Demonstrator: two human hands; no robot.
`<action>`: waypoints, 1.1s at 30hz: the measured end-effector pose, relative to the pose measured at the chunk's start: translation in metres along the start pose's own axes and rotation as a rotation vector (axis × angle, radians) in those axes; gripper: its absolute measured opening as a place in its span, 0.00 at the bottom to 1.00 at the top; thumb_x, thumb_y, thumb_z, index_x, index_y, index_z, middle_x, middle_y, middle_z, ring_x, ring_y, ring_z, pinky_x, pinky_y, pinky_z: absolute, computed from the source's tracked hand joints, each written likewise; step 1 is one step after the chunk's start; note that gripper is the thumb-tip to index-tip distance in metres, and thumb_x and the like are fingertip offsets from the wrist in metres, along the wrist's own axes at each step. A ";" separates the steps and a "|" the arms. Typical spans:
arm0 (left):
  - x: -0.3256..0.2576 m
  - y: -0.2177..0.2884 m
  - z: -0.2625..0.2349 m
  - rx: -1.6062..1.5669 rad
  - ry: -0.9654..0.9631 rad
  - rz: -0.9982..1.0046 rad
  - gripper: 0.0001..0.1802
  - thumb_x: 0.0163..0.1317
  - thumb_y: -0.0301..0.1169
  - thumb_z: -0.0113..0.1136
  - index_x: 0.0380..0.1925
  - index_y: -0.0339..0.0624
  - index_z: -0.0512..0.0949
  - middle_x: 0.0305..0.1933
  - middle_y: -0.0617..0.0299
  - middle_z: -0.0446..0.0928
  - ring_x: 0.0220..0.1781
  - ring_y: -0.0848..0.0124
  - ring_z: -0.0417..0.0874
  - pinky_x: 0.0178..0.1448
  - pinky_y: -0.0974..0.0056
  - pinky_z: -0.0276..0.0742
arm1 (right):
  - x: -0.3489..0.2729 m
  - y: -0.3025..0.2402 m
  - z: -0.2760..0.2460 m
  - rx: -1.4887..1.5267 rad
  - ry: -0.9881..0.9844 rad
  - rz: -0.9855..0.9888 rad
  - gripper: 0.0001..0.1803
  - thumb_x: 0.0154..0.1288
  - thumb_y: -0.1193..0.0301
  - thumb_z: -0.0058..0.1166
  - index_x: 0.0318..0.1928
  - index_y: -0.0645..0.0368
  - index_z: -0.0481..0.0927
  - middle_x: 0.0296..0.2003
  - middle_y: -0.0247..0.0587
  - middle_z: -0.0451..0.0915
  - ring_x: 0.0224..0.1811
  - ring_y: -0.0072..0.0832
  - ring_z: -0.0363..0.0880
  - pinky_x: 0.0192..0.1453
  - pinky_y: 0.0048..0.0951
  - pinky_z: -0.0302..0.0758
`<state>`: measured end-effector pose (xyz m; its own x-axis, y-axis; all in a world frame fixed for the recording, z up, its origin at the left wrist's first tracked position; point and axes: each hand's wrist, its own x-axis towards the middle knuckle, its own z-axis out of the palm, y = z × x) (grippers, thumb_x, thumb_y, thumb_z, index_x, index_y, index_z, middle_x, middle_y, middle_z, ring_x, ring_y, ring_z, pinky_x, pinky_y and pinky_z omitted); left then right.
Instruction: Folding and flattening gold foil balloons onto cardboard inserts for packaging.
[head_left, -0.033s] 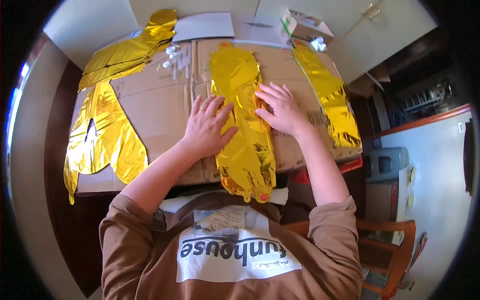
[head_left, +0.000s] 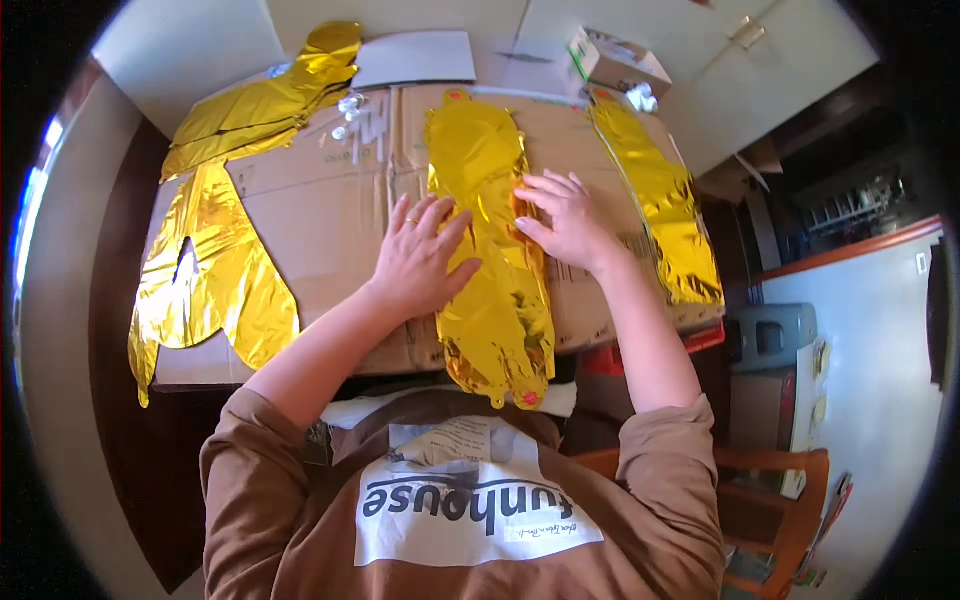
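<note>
A flat, gold foil balloon (head_left: 478, 270) lies lengthwise in front of me, its near end hanging past the cardboard's front edge. A small red spot marks each end of it. My left hand (head_left: 422, 258) rests on its left edge, palm down, fingers spread. Across from it, my right hand (head_left: 565, 218) touches the right edge with its fingertips, the thumb held apart from the fingers. Neither hand grips anything. Beneath the foil is a large brown cardboard sheet (head_left: 310, 225) with a taped seam.
More gold foil balloons lie at the left (head_left: 215, 260) and at the right (head_left: 655, 200). Beyond the seam are small clear pieces (head_left: 350, 110), a white board (head_left: 415, 58) and an open box (head_left: 618, 60). A wooden chair (head_left: 770, 510) and a grey-blue stool (head_left: 770, 335) stand at the right.
</note>
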<state>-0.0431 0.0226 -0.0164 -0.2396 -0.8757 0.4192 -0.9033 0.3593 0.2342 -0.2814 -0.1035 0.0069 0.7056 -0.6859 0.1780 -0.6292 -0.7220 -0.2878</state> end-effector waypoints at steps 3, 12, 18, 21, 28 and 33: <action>0.008 -0.003 0.004 -0.017 0.026 -0.017 0.34 0.59 0.48 0.66 0.61 0.43 0.73 0.63 0.48 0.71 0.70 0.50 0.68 0.77 0.40 0.54 | 0.045 0.012 -0.017 0.153 0.028 0.043 0.20 0.68 0.58 0.61 0.53 0.57 0.85 0.55 0.45 0.83 0.61 0.43 0.79 0.69 0.43 0.71; 0.013 -0.008 0.001 -0.160 -0.016 -0.122 0.34 0.64 0.50 0.61 0.63 0.38 0.71 0.69 0.43 0.66 0.75 0.47 0.62 0.81 0.40 0.49 | 0.256 0.018 0.034 -0.166 0.247 -0.093 0.26 0.68 0.60 0.58 0.61 0.62 0.77 0.56 0.52 0.80 0.63 0.47 0.77 0.66 0.44 0.74; 0.012 -0.011 0.000 -0.250 0.006 -0.133 0.31 0.66 0.47 0.61 0.63 0.41 0.71 0.69 0.44 0.65 0.76 0.44 0.59 0.80 0.39 0.50 | 0.290 0.019 0.073 -0.539 0.070 -0.207 0.12 0.68 0.70 0.51 0.48 0.62 0.79 0.45 0.50 0.84 0.48 0.45 0.86 0.53 0.44 0.82; 0.012 -0.013 -0.003 -0.255 0.000 -0.155 0.31 0.67 0.49 0.60 0.63 0.41 0.71 0.70 0.45 0.64 0.77 0.41 0.57 0.81 0.38 0.49 | 0.286 0.020 0.071 -0.597 0.127 -0.338 0.06 0.66 0.73 0.48 0.40 0.58 0.78 0.38 0.44 0.85 0.40 0.42 0.86 0.45 0.43 0.83; 0.013 -0.013 -0.004 -0.312 0.041 -0.169 0.29 0.68 0.49 0.59 0.61 0.43 0.72 0.70 0.44 0.64 0.78 0.41 0.56 0.81 0.38 0.48 | 0.278 0.015 0.063 -0.526 0.227 -0.335 0.09 0.62 0.72 0.51 0.30 0.51 0.85 0.29 0.38 0.86 0.35 0.38 0.87 0.40 0.41 0.83; 0.016 -0.017 -0.020 -0.481 0.137 -0.210 0.27 0.67 0.45 0.62 0.62 0.44 0.73 0.69 0.46 0.65 0.76 0.46 0.60 0.79 0.43 0.54 | 0.270 0.006 0.019 -0.269 0.563 -0.089 0.09 0.63 0.71 0.53 0.30 0.51 0.87 0.29 0.40 0.86 0.35 0.44 0.85 0.40 0.41 0.81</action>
<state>-0.0242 0.0090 0.0033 0.0058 -0.9060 0.4233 -0.6545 0.3166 0.6866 -0.0888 -0.2913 0.0350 0.5256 -0.5121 0.6794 -0.6876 -0.7259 -0.0152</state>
